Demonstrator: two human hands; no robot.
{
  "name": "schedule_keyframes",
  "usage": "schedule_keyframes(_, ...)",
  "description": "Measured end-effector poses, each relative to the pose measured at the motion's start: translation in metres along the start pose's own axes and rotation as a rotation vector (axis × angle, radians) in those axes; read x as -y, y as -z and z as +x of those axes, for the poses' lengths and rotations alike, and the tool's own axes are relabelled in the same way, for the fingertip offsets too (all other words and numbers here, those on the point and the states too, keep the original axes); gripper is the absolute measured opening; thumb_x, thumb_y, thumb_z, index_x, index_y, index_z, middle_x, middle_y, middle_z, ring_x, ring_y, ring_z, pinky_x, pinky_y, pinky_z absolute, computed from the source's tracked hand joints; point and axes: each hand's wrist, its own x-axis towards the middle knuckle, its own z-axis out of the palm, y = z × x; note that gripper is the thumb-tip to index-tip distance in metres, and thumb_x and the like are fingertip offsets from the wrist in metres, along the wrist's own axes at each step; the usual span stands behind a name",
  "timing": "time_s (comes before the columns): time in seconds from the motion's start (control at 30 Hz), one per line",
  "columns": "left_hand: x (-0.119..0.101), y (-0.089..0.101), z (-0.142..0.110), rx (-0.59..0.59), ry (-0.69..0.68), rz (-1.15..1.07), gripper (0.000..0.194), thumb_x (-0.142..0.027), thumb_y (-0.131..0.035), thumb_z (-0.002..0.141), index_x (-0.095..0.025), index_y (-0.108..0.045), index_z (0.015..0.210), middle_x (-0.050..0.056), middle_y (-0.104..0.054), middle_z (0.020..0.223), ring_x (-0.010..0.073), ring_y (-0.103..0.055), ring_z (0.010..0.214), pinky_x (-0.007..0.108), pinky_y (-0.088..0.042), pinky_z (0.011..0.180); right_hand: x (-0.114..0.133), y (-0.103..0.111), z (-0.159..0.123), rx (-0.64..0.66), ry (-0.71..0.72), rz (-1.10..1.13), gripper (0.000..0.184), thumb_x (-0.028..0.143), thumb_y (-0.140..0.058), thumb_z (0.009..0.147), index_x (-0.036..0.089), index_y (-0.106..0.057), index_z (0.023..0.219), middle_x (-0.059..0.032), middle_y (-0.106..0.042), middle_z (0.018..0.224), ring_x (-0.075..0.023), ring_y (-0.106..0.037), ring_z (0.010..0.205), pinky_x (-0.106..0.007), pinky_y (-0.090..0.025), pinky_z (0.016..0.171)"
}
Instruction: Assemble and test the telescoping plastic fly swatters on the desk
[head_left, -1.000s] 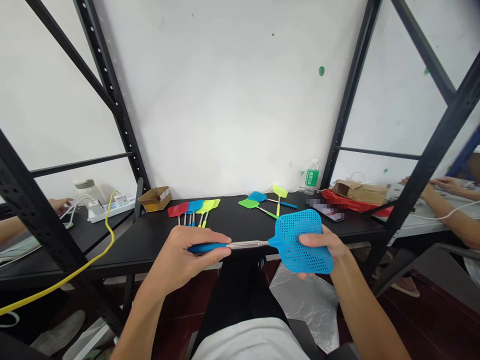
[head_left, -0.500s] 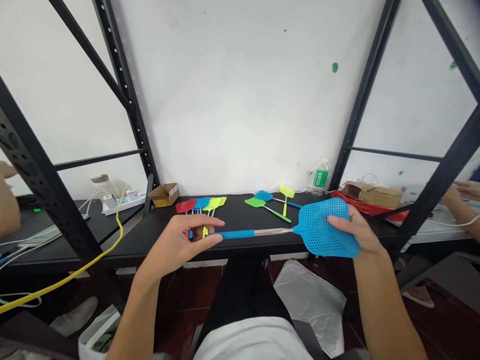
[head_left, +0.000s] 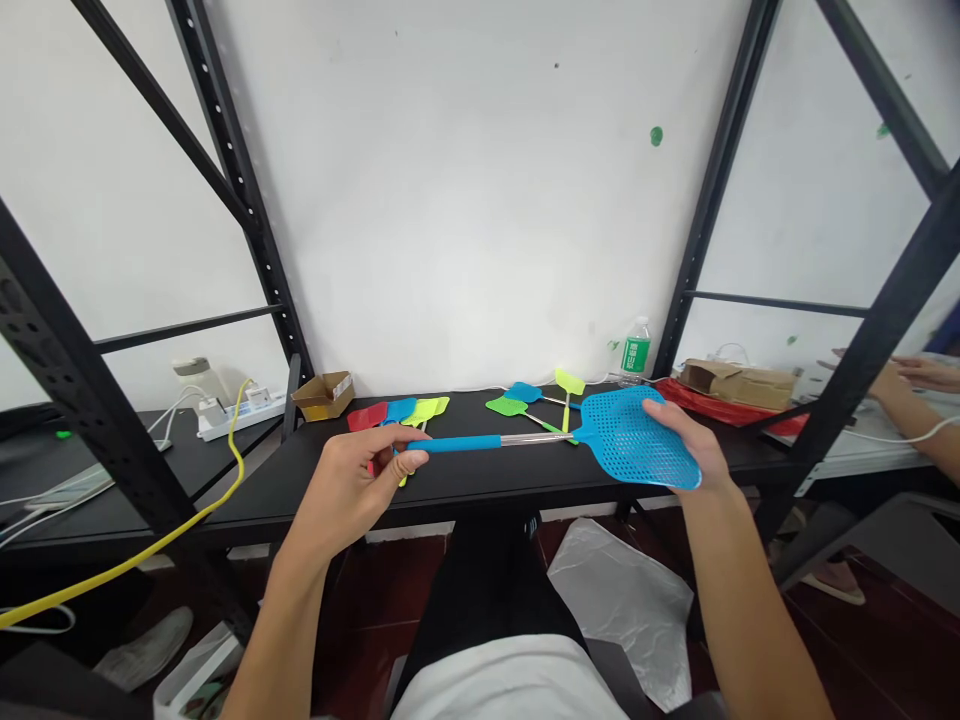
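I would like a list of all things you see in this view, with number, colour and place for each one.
blue plastic fly swatter: 1, blue with metal shaft, held over the table
left group of plastic fly swatters: at least 3, red, blue, yellow-green, on the table
right group of plastic fly swatters: 3, green, blue, yellow, on the table
long table: 1, black, ahead
plastic water bottle: 1, green label, far side of the table
open cardboard box: 1, brown, table's left end
power strip: 1, white, farther left
cable: 1, yellow, hanging left
co-worker's hand: 1, far right
left hand: at the swatter's handle end
right hand: gripping the swatter's head
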Motion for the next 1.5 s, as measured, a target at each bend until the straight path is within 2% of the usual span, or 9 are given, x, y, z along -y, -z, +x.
schedule_keyframes(0.2, 0.001, 0.008, -0.002, 0.037, -0.019, 0.031, 0.032, -0.043, -0.053, 0.097, -0.018, -0.070, 0.089, -0.002, -0.060, 0.061, 0.0124, -0.051, 0.055, 0.024, -0.035, 0.053, -0.003, -0.006, -0.006, 0.108, -0.114, -0.007, 0.026, 0.038, -0.083, 0.072, 0.020, -0.076, 0.090, -0.0055, -0.076, 0.077, -0.0218, -0.071, 0.064, -0.032, -0.059, 0.060)
schedule_keyframes(0.37, -0.001, 0.004, -0.001, 0.060, -0.021, -0.042, 0.047, -0.041, -0.042, 0.102, -0.018, -0.052, 0.062, -0.003, -0.050, 0.053, 0.0101, -0.043, 0.049, 0.025, -0.032, 0.051, -0.003, 0.005, -0.011, 0.163, -0.074, -0.085, 0.028, 0.038, -0.083, 0.075, 0.020, -0.075, 0.095, -0.0052, -0.076, 0.079, -0.0207, -0.072, 0.065, -0.029, -0.059, 0.055)
schedule_keyframes(0.5, 0.001, -0.001, -0.002, 0.034, 0.017, -0.081, 0.051, -0.042, -0.041, 0.102, -0.019, -0.039, 0.057, -0.004, -0.038, 0.049, 0.0096, -0.034, 0.046, 0.026, -0.026, 0.048, -0.002, 0.012, -0.010, 0.212, -0.022, -0.279, 0.031, 0.037, -0.081, 0.078, 0.020, -0.075, 0.103, -0.0073, -0.078, 0.089, -0.0234, -0.074, 0.076, -0.031, -0.061, 0.063)
schedule_keyframes(0.67, 0.002, -0.008, 0.000, -0.033, 0.119, -0.147, 0.055, -0.044, -0.039, 0.102, -0.020, -0.029, 0.054, -0.004, -0.030, 0.047, 0.0092, -0.027, 0.044, 0.027, -0.023, 0.046, 0.003, 0.009, -0.012, 0.232, 0.096, -0.375, 0.030, 0.038, -0.081, 0.077, 0.020, -0.078, 0.100, -0.0059, -0.078, 0.086, -0.0225, -0.074, 0.075, -0.029, -0.061, 0.062)
schedule_keyframes(0.9, -0.005, -0.007, 0.004, 0.129, 0.081, -0.168, 0.048, -0.043, -0.042, 0.102, -0.018, -0.054, 0.063, -0.002, -0.051, 0.055, 0.0097, -0.042, 0.049, 0.023, -0.033, 0.050, 0.002, 0.008, -0.015, 0.199, 0.131, -0.377, 0.030, 0.044, -0.078, 0.080, 0.021, -0.079, 0.099, -0.0071, -0.079, 0.093, -0.0247, -0.075, 0.081, -0.034, -0.063, 0.072)
schedule_keyframes(1.07, -0.006, -0.009, 0.005, 0.111, 0.063, -0.177, 0.043, -0.043, -0.046, 0.101, -0.017, -0.060, 0.069, -0.002, -0.053, 0.059, 0.0088, -0.043, 0.048, 0.021, -0.033, 0.048, -0.004, 0.012, -0.013, 0.227, 0.084, -0.298, 0.036, 0.049, -0.074, 0.082, 0.022, -0.078, 0.106, -0.0082, -0.079, 0.098, -0.0287, -0.075, 0.088, -0.039, -0.063, 0.078)
schedule_keyframes(1.23, -0.003, -0.011, 0.004, 0.102, 0.064, -0.212, 0.036, -0.044, -0.048, 0.099, -0.017, -0.063, 0.080, -0.001, -0.058, 0.065, 0.0087, -0.042, 0.047, 0.021, -0.033, 0.046, -0.004, 0.011, -0.014, 0.219, 0.046, -0.248, 0.031, 0.047, -0.074, 0.083, 0.021, -0.079, 0.098, -0.0073, -0.078, 0.092, -0.0269, -0.075, 0.083, -0.037, -0.062, 0.074)
schedule_keyframes(1.37, -0.001, -0.012, 0.003, 0.091, 0.070, -0.243, 0.033, -0.045, -0.049, 0.099, -0.017, -0.063, 0.086, 0.000, -0.062, 0.070, 0.0090, -0.043, 0.048, 0.021, -0.034, 0.046, -0.005, 0.007, -0.015, 0.154, 0.011, -0.215, 0.030, 0.046, -0.077, 0.080, 0.020, -0.078, 0.095, -0.0079, -0.078, 0.090, -0.0274, -0.074, 0.082, -0.039, -0.061, 0.074)
schedule_keyframes(1.5, -0.002, -0.014, 0.001, 0.076, 0.077, -0.260, 0.036, -0.044, -0.046, 0.101, -0.017, -0.060, 0.080, -0.001, -0.058, 0.064, 0.0091, -0.044, 0.047, 0.021, -0.035, 0.048, -0.006, -0.004, -0.016, 0.082, -0.045, -0.130, 0.034, 0.044, -0.082, 0.075, 0.020, -0.077, 0.098, -0.0083, -0.078, 0.093, -0.0281, -0.074, 0.082, -0.041, -0.061, 0.075)
